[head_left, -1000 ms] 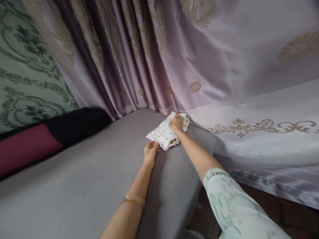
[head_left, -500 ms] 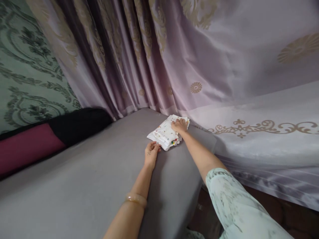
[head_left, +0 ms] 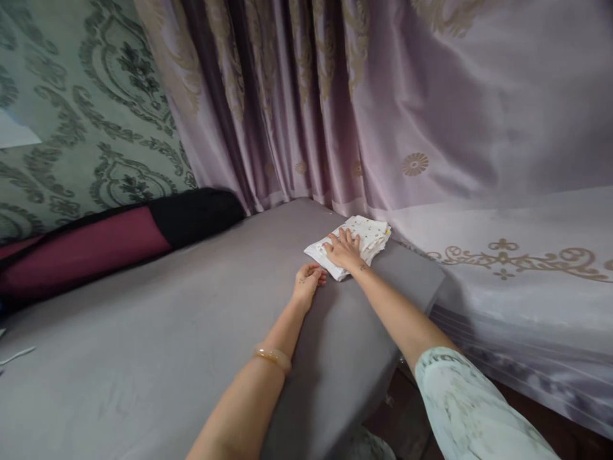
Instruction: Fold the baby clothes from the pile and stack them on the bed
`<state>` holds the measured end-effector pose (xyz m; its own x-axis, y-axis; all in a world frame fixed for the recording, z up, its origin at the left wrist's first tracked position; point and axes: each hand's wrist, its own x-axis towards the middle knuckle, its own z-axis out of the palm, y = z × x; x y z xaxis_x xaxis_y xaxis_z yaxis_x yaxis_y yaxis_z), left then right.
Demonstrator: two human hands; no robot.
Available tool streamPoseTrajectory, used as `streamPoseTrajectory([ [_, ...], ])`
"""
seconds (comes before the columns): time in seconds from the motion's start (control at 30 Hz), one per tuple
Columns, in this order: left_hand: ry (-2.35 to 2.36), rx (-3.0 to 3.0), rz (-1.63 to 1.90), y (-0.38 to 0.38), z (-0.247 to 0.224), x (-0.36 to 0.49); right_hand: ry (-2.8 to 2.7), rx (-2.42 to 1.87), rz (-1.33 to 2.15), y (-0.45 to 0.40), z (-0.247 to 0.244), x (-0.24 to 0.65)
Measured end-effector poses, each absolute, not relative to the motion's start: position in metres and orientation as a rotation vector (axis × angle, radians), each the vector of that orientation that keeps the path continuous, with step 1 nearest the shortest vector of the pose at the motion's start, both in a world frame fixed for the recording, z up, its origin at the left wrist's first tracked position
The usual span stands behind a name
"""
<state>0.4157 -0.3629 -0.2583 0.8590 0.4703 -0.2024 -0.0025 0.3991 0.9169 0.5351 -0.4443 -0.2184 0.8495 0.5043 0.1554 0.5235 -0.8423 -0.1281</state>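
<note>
A folded stack of white cloth (head_left: 371, 233) with small printed spots lies on the grey bed surface near its far corner. Flat on top of it rests my right hand (head_left: 343, 249), open, its fingers spread over the near left part. Just off the near left edge of the stack is my left hand (head_left: 310, 281), low over the sheet. Its fingers are loosely curled, and nothing shows in them. A pale bangle (head_left: 272, 358) circles my left forearm.
The bed's grey sheet (head_left: 167, 326) stretches to the left. A long black and maroon bundle (head_left: 115, 236) lies along the patterned wall. Purple curtains (head_left: 306, 128) hang behind the bed corner and down its right side. A white cord (head_left: 18, 355) lies at the left edge.
My right hand has slid from the far part of the cloth stack to its near left part, its fingers now flatter. The view has turned left. My left hand stays beside the stack.
</note>
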Motion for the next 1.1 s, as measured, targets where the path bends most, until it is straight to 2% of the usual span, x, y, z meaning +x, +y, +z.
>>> streamPoseTrajectory([
  [0.3, 0.541, 1.323, 0.168, -0.335, -0.239, 0.369, -0.784, -2.887, -0.12, -0.441, -0.211, 0.528],
  [0.5, 0.634, 1.481, 0.176, -0.296, -0.226, 0.32, -0.996, -2.827, -0.242, -0.432, -0.224, 0.5],
  [0.87, 0.721, 1.585, 0.204, -0.234, -0.227, 0.237, -1.01, -2.923, -0.361, -0.426, -0.238, 0.5],
  [1.0, 0.81, 1.879, 0.256, -0.214, -0.233, 0.218, -1.039, -2.95, -0.311, -0.425, -0.233, 0.502],
  [1.1, 0.978, 2.236, 0.402, -0.204, -0.233, 0.206, -1.05, -2.942, -0.404, -0.415, -0.233, 0.495],
])
